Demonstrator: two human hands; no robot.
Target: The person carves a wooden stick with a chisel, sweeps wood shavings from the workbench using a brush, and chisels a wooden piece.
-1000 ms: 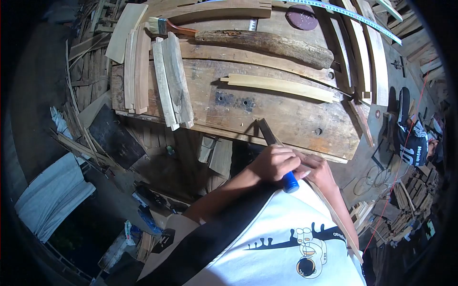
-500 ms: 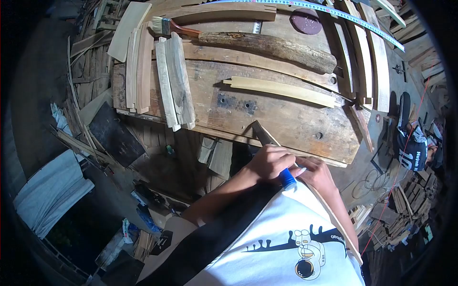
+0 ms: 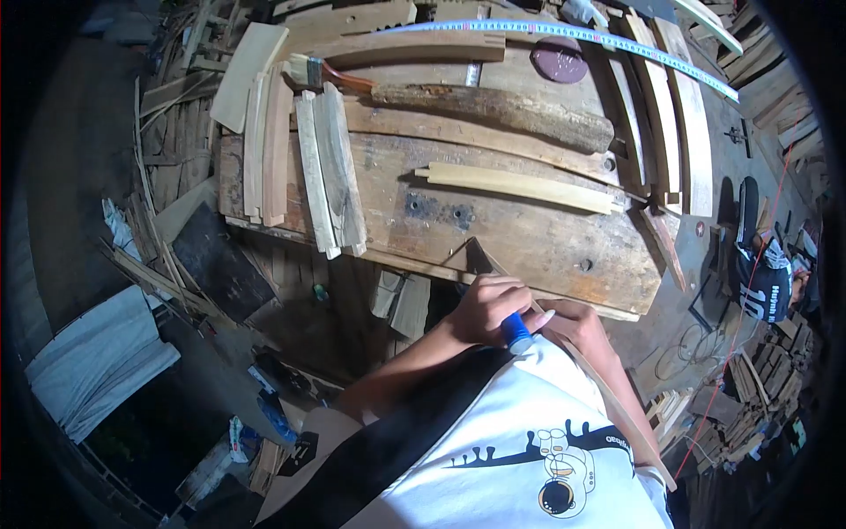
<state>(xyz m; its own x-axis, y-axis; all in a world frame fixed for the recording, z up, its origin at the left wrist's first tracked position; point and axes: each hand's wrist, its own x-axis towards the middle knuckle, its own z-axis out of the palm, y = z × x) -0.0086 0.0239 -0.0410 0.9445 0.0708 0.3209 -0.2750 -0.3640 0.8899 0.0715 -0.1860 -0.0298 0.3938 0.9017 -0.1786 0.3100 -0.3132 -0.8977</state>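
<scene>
My left hand (image 3: 490,307) is wrapped round a tool with a dark flat blade (image 3: 478,257) and a blue handle (image 3: 516,335), whose end points toward my shirt. Just beside it, my right hand (image 3: 575,324) is closed on a long thin wooden strip (image 3: 624,407). This strip slants from the bench's front edge, beneath my hands, down along my right forearm. The blade's far end lies over the front edge of the workbench (image 3: 529,240). Where blade and strip meet is partly hidden by my left fingers.
On the bench are a tenoned light piece (image 3: 520,188), a rough dark length of wood (image 3: 493,111), a brush (image 3: 305,70), a purple disc (image 3: 559,60), a tape measure (image 3: 608,39) and upright boards (image 3: 333,167) at left. A wood pile (image 3: 749,388) lies right.
Both hands, the tool and the strip have shifted slightly left. The bench and its pieces sit lower in view. The blue handle is drawn in a little and slants differently.
</scene>
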